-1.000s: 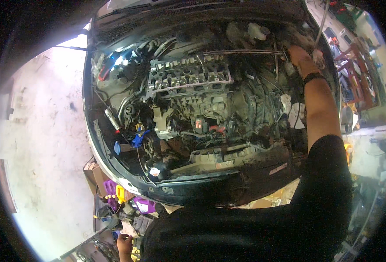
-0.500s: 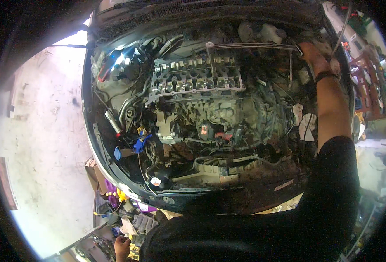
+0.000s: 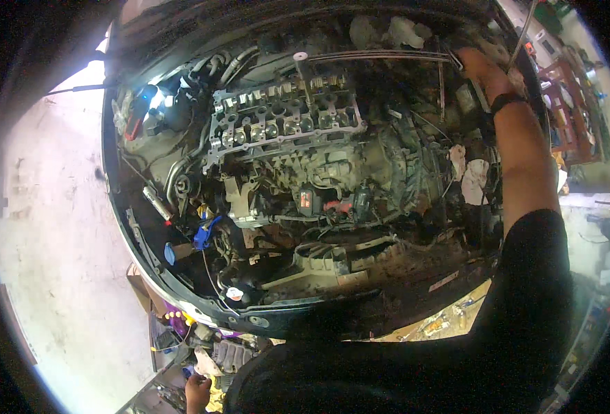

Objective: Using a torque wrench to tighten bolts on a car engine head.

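My right hand [image 3: 479, 70] is closed around the right end of a long metal bar [image 3: 388, 55] at the back of the engine bay. The bar reaches left to the round top of an upright metal extension [image 3: 305, 79], whose lower end stands in the open cylinder head [image 3: 246, 127]. The head shows rows of valve openings. My left hand [image 3: 197, 390] is low at the bottom edge, outside the bay, with fingers curled. Whatever is in them, if anything, I cannot make out.
A red-and-black power tool [image 3: 336, 207] lies below the head. A lit lamp [image 3: 154, 96], a silver cylindrical tool [image 3: 158, 203] and a blue object [image 3: 206, 234] are at the left. Assorted parts [image 3: 230, 355] lie beyond the front edge; a wooden rack [image 3: 567, 110] stands at the right.
The bar and the extension's top have shifted toward the back relative to the cylinder head, with my right hand on the bar. The whole view has also shifted. My left hand stays low.
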`<act>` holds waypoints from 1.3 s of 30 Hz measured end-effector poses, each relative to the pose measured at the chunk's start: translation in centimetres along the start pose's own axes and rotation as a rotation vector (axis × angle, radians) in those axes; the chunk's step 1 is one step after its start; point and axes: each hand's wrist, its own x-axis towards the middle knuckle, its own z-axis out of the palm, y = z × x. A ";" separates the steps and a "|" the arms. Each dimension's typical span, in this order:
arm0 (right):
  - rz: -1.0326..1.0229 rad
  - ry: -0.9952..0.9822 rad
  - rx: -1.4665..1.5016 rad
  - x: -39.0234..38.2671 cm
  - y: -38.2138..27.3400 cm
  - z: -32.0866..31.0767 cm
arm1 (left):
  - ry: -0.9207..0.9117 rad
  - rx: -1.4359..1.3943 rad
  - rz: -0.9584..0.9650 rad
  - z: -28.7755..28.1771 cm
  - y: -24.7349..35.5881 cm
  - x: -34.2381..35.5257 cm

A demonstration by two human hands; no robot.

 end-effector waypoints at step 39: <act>0.150 0.113 -0.349 0.3 0.4 -3.5 | 0.192 0.715 1.520 4.6 85.0 11.7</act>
